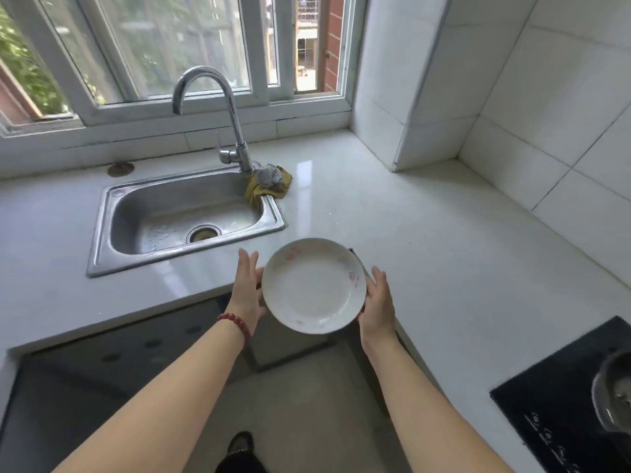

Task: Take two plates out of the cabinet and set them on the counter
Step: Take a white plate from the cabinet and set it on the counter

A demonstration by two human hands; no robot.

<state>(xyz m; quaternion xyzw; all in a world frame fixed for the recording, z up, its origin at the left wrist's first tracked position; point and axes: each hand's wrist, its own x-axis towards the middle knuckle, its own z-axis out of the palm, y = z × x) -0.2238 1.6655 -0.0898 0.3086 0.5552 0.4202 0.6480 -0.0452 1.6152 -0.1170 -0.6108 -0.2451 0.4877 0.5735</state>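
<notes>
A round white plate with faint pink flower marks is held level in the air over the inner corner of the white counter. My left hand presses flat against its left rim, and a red bead bracelet sits on that wrist. My right hand clasps the right rim. Whether a second plate lies under it cannot be told. Below the plate an open dark cabinet door shows at the counter's front.
A steel sink with a curved tap lies to the left, a yellow rag at its corner. A black cooktop with a pot sits at the lower right. Tiled walls close the right side.
</notes>
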